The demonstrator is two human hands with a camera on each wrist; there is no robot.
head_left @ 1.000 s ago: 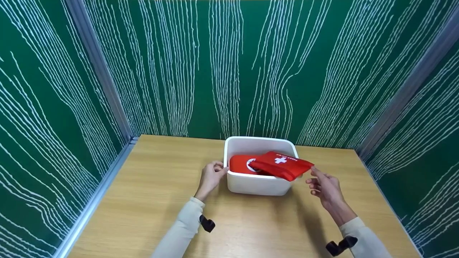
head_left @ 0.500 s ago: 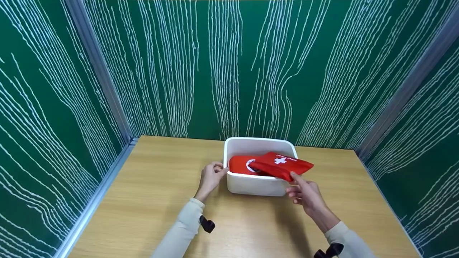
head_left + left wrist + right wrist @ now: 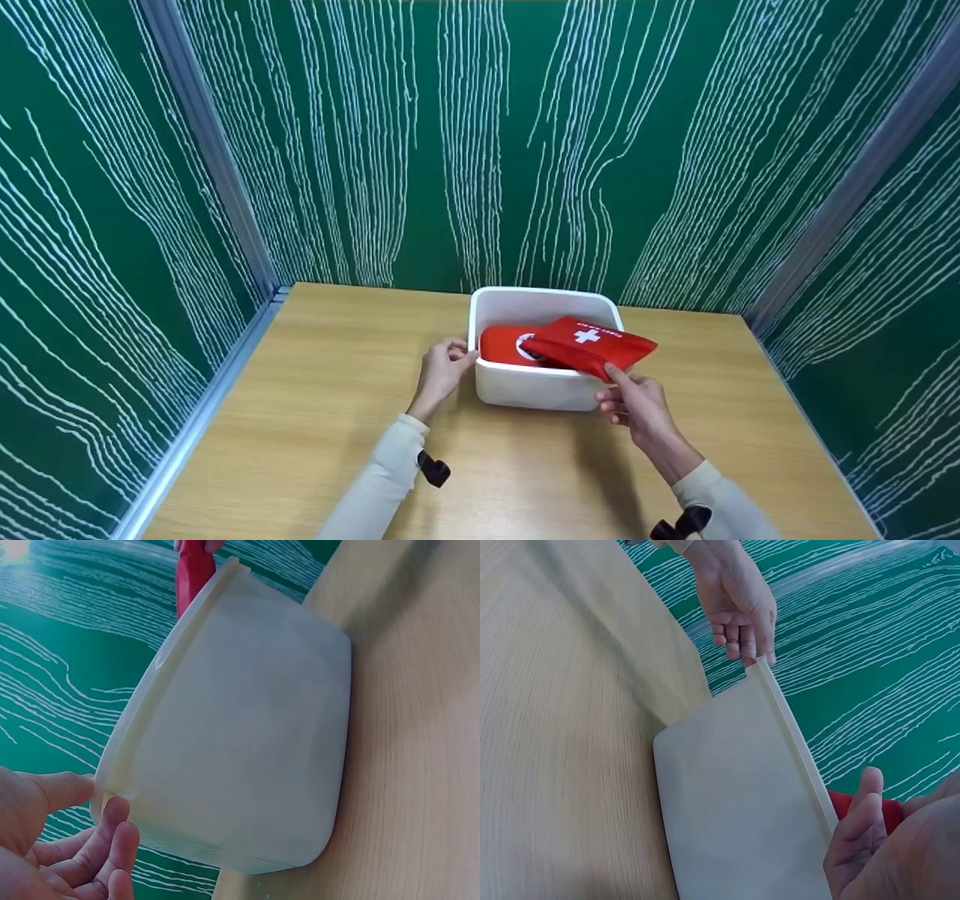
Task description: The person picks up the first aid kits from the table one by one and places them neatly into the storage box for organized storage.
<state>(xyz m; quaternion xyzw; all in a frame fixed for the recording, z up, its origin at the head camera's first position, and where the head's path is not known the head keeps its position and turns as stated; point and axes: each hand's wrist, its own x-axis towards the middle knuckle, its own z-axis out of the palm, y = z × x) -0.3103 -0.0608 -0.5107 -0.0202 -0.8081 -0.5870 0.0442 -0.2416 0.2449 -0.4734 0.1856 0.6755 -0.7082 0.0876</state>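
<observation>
A white plastic bin [image 3: 536,388] stands on the table. My left hand [image 3: 442,371] pinches its rim at the left corner; the left wrist view has the thumb and fingertips on that rim of the bin [image 3: 240,720]. Across the bin's right front edge lies a red first aid pouch [image 3: 615,347] with a white cross, tilted and partly sticking out. My right hand [image 3: 641,409] pinches its near corner between thumb and fingers. Beneath, inside the bin, is a second red case [image 3: 496,345] with a round white mark, partly covered. In the right wrist view the pouch [image 3: 840,802] is mostly hidden.
The wooden table [image 3: 322,360] extends on both sides of the bin and in front of it. Green panels [image 3: 420,150] with white wavy lines enclose the back and sides, joined by grey metal posts [image 3: 206,142].
My right hand has left the pouch's right corner and moved left and nearer to me, now gripping its front corner. The left hand, bin and pouch stay nearly where they were.
</observation>
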